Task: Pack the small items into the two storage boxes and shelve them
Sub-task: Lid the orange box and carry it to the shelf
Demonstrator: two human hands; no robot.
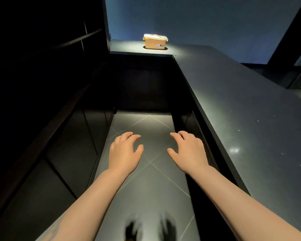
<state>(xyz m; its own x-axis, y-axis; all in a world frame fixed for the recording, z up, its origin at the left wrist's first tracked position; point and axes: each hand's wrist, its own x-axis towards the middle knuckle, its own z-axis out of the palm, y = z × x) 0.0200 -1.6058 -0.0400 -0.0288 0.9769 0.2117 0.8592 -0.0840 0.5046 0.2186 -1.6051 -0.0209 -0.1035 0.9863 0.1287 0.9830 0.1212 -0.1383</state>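
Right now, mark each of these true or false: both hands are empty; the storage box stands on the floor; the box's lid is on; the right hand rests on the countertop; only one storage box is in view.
1. Both hands are empty. True: the left hand and the right hand are spread open with nothing in them.
2. The storage box stands on the floor. False: it stands on the far end of the dark countertop.
3. The box's lid is on. True.
4. The right hand rests on the countertop. False: it hangs over the tiled floor, beside the countertop's edge.
5. Only one storage box is in view. True.
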